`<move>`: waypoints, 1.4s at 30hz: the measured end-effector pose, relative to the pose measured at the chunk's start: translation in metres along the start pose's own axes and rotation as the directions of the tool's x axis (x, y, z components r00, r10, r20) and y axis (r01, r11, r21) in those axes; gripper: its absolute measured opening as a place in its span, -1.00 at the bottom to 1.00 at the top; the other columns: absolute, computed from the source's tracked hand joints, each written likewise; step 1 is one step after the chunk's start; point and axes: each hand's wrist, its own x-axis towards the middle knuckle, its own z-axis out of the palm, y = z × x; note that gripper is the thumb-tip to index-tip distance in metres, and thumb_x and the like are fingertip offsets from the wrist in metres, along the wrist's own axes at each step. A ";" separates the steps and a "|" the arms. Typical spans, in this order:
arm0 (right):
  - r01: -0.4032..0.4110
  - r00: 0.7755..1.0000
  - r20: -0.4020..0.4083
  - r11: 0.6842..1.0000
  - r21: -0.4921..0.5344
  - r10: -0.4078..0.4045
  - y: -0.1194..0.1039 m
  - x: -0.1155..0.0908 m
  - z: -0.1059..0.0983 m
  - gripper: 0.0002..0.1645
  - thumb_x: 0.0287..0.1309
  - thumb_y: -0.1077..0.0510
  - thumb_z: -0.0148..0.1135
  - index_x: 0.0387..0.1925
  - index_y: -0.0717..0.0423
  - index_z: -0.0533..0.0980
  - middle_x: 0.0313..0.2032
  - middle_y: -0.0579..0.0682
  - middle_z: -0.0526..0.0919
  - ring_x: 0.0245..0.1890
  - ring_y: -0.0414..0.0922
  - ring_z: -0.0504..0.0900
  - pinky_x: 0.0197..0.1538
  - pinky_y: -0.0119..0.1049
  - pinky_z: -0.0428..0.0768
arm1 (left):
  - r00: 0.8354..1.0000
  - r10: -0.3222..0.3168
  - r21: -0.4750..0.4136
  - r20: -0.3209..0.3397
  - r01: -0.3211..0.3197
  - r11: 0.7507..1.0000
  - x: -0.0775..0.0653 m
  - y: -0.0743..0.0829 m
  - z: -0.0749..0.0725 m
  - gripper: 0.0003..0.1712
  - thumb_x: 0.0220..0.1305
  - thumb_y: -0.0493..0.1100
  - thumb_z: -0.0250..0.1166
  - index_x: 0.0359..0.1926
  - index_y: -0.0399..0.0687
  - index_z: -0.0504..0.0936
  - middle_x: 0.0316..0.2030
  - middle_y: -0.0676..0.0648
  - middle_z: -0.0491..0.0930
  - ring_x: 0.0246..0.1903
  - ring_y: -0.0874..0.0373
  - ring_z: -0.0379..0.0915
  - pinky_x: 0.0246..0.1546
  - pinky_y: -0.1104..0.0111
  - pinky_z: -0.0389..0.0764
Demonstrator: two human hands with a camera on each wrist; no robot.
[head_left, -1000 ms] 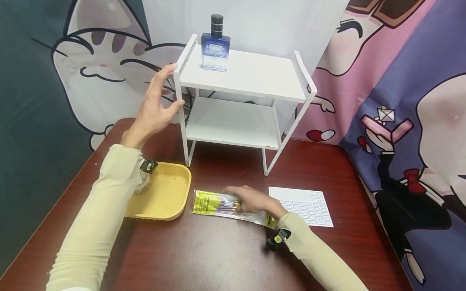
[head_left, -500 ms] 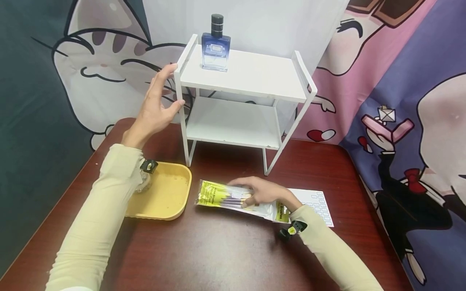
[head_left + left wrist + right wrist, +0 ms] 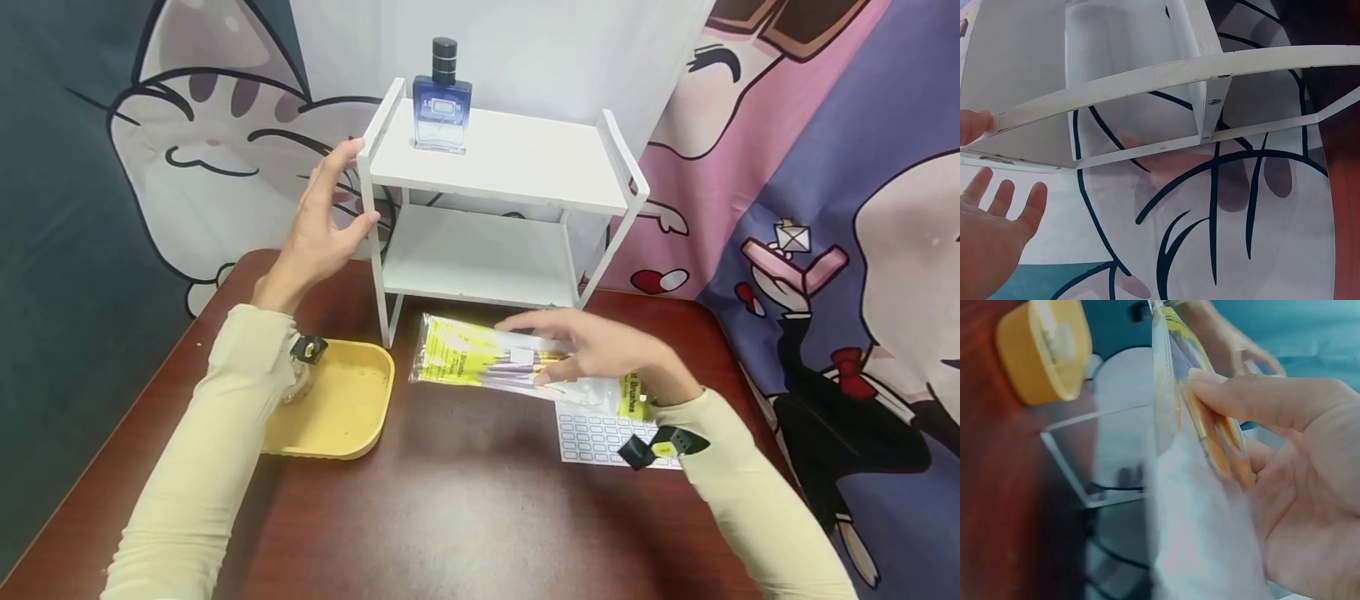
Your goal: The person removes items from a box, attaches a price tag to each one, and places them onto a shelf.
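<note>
My right hand [image 3: 600, 343] pinches a clear packet of brushes [image 3: 457, 354], with a yellow label and purple handles, above the table in the head view. In the right wrist view the thumb presses on the packet's face [image 3: 1191, 531], and the other fingers are mostly hidden behind it. At the left side of a white two-tier shelf [image 3: 495, 196], my left hand [image 3: 315, 237] touches the frame, its thumb against the front post. The left wrist view shows spread fingers [image 3: 1034, 209] beside the shelf's white rail [image 3: 1147, 78]. A blue perfume bottle [image 3: 441, 112] stands upright on the upper tier.
A yellow tray [image 3: 341, 408] sits on the left of the dark red table [image 3: 420, 508], partly under the left forearm, with a clear object [image 3: 296, 383] inside. Below the packet lies a white sheet printed with small boxes [image 3: 592, 442]. Cartoon-printed cloth [image 3: 202, 167] hangs behind.
My right hand has lifted the packet of brushes off the table, moving it up and to the right, over the white sheet. The left hand stays at the shelf.
</note>
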 end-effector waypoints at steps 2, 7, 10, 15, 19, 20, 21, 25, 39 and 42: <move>0.022 1.000 -0.017 0.999 -0.025 -0.022 -0.013 -0.004 -0.013 -0.19 0.14 0.33 0.34 0.42 0.01 0.32 0.09 -0.05 0.63 -0.01 -0.11 0.60 0.08 -0.26 0.56 | 1.000 -0.001 -0.005 -0.003 0.001 1.000 0.000 0.000 0.000 -0.15 0.20 -0.45 0.30 0.46 0.04 0.24 0.48 -0.09 0.21 0.39 -0.01 0.19 0.27 -0.06 0.40; 0.052 0.997 -0.049 0.998 -0.033 -0.054 -0.042 -0.013 -0.042 -0.19 0.16 0.39 0.29 0.43 0.12 0.28 0.09 0.08 0.61 -0.07 -0.05 0.62 -0.14 -0.27 0.68 | 1.000 -0.002 -0.012 -0.005 0.002 1.000 -0.001 -0.001 0.000 -0.16 0.20 -0.44 0.31 0.46 0.03 0.25 0.49 -0.10 0.21 0.39 -0.04 0.19 0.27 -0.05 0.42; 0.051 0.997 -0.058 0.998 -0.029 -0.052 -0.059 -0.015 -0.061 -0.17 0.18 0.43 0.26 0.46 0.14 0.23 0.06 0.17 0.62 -0.11 -0.02 0.66 -0.29 -0.21 0.72 | 1.000 -0.001 -0.018 -0.009 0.001 1.000 -0.001 -0.002 0.000 -0.16 0.19 -0.45 0.31 0.46 0.04 0.25 0.49 -0.09 0.21 0.39 -0.03 0.20 0.26 -0.03 0.43; 0.039 0.995 -0.082 0.986 -0.162 -0.053 -0.088 -0.012 -0.097 -0.14 0.20 0.40 0.28 0.48 0.02 0.21 -0.19 0.15 0.69 -0.42 -0.14 0.66 -0.48 -0.30 0.63 | 1.000 0.012 -0.022 -0.017 -0.012 1.000 -0.002 -0.001 0.000 -0.16 0.20 -0.46 0.31 0.45 0.04 0.26 0.48 -0.08 0.23 0.39 0.02 0.20 0.24 -0.02 0.43; 0.005 0.996 -0.083 0.966 -0.258 -0.028 -0.105 -0.003 -0.125 -0.14 0.18 0.37 0.32 0.46 -0.03 0.24 -0.31 0.11 0.69 -0.64 -0.17 0.50 -0.60 -0.34 0.50 | 1.000 0.011 -0.022 -0.014 -0.011 1.000 -0.002 -0.001 0.000 -0.16 0.20 -0.46 0.31 0.45 0.04 0.26 0.48 -0.10 0.22 0.39 0.00 0.20 0.25 -0.05 0.43; -0.017 0.997 -0.083 0.966 -0.257 -0.004 -0.108 0.000 -0.132 -0.15 0.18 0.37 0.32 0.46 -0.04 0.25 -0.31 0.10 0.69 -0.64 -0.16 0.50 -0.59 -0.34 0.50 | 1.000 0.008 -0.022 -0.014 -0.008 1.000 -0.003 0.000 0.000 -0.16 0.20 -0.46 0.31 0.45 0.03 0.26 0.48 -0.10 0.22 0.39 -0.01 0.20 0.25 -0.06 0.43; -0.051 0.996 -0.086 0.969 -0.243 0.031 -0.109 0.004 -0.138 -0.15 0.18 0.37 0.32 0.45 -0.06 0.26 -0.23 0.10 0.70 -0.60 -0.13 0.54 -0.57 -0.33 0.52 | 1.000 0.005 -0.023 -0.012 -0.005 1.000 -0.003 0.000 0.000 -0.16 0.20 -0.46 0.31 0.45 0.03 0.26 0.49 -0.11 0.21 0.39 -0.03 0.20 0.26 -0.08 0.42; -0.166 0.985 -0.088 0.964 -0.206 0.151 -0.110 0.018 -0.161 -0.16 0.18 0.37 0.31 0.44 -0.07 0.27 -0.11 0.10 0.69 -0.50 -0.06 0.57 -0.53 -0.30 0.52 | 1.000 0.006 -0.032 -0.013 -0.006 0.999 -0.003 0.000 0.000 -0.16 0.20 -0.46 0.31 0.45 0.04 0.26 0.48 -0.11 0.22 0.40 -0.02 0.19 0.25 -0.07 0.42; -0.342 0.938 -0.060 0.892 -0.296 0.340 -0.107 0.065 -0.191 -0.16 0.19 0.25 0.37 0.44 -0.21 0.28 0.10 0.10 0.62 -0.17 -0.08 0.63 -0.06 -0.35 0.59 | 0.999 0.010 -0.044 -0.034 -0.012 0.999 -0.003 -0.001 0.001 -0.17 0.19 -0.46 0.31 0.45 0.01 0.28 0.49 -0.08 0.22 0.39 -0.01 0.22 0.24 -0.03 0.44; -0.380 0.924 -0.069 0.879 -0.289 0.377 -0.105 0.069 -0.195 -0.20 0.18 0.18 0.40 0.41 -0.22 0.31 0.13 0.13 0.60 -0.15 -0.03 0.64 -0.07 -0.27 0.63 | 0.999 0.014 -0.050 -0.037 -0.016 0.999 -0.002 0.000 0.002 -0.17 0.18 -0.47 0.31 0.44 -0.01 0.29 0.48 -0.10 0.23 0.39 -0.02 0.23 0.23 -0.02 0.44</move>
